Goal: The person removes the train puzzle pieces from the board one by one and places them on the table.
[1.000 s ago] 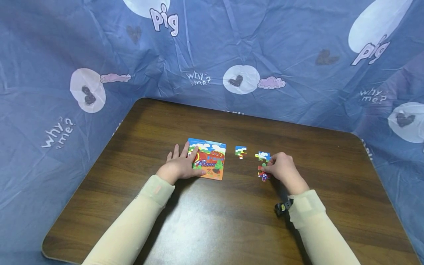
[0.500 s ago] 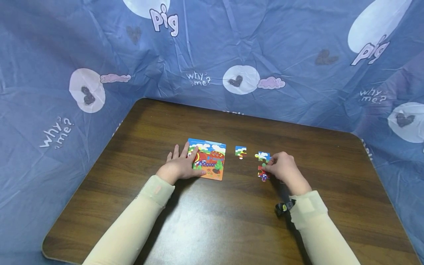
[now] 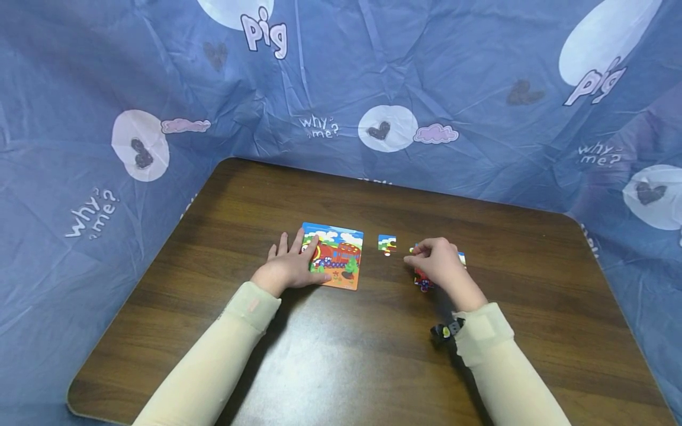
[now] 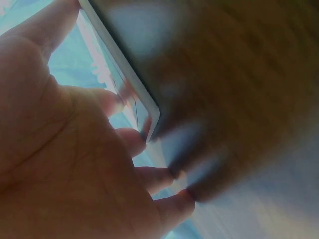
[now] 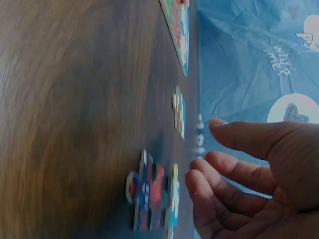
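My left hand lies with spread fingers on the left part of a train picture board. In the left wrist view its fingers reach past the board's pale edge. My right hand hovers over a cluster of jigsaw pieces, thumb and bent fingers apart with nothing between them. A red and purple jigsaw piece shows under it. The right wrist view shows a blue and white piece next to that one. A lone green and blue jigsaw piece lies between board and cluster.
Another piece's blue and white corner peeks out right of the right hand. The brown wooden table has rounded corners. Behind it hangs a blue printed cloth. A black strap device sits at the right wrist.
My right hand has shifted left and slightly away from me, off the cluster's right side; its thumb no longer touches the pieces. A piece's corner now shows at its right. The left hand stays put.
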`<state>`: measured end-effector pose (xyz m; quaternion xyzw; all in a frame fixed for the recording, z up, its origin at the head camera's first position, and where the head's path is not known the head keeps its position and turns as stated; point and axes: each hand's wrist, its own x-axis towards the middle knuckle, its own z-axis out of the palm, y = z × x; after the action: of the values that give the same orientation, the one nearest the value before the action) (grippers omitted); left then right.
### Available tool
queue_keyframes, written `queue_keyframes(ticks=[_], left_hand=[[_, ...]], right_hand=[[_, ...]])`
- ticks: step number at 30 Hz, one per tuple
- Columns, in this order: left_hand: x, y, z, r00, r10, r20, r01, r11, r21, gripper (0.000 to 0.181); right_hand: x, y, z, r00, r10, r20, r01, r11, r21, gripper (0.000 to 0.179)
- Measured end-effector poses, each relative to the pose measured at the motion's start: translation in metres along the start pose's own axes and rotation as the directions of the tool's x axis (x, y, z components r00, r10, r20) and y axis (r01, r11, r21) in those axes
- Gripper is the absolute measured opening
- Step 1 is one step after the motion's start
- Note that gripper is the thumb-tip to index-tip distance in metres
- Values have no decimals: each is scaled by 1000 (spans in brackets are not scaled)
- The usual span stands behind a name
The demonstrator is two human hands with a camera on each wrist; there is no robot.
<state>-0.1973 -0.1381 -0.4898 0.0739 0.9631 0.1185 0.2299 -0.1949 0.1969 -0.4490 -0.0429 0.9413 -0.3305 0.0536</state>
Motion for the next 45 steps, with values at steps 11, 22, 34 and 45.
queue_keyframes(ticks=[11, 22, 34, 45], left_hand=[[3, -1, 1, 1000, -3, 6, 3, 1000, 0, 108], [10, -3, 3, 1000, -10, 16, 10, 1000, -2, 109], [7, -2, 1, 1000, -14, 11, 14, 1000, 14, 108], [8, -3, 0, 1000, -7, 22, 7, 1000, 16, 108]], right_hand=[[10, -24, 23, 995, -96, -8, 96, 988, 122, 31], [17, -44, 44, 989, -142, 31, 131, 964, 231, 34], [23, -64, 65, 988, -140, 71, 120, 965, 232, 29], [27, -75, 76, 984, -146, 102, 117, 961, 251, 29]])
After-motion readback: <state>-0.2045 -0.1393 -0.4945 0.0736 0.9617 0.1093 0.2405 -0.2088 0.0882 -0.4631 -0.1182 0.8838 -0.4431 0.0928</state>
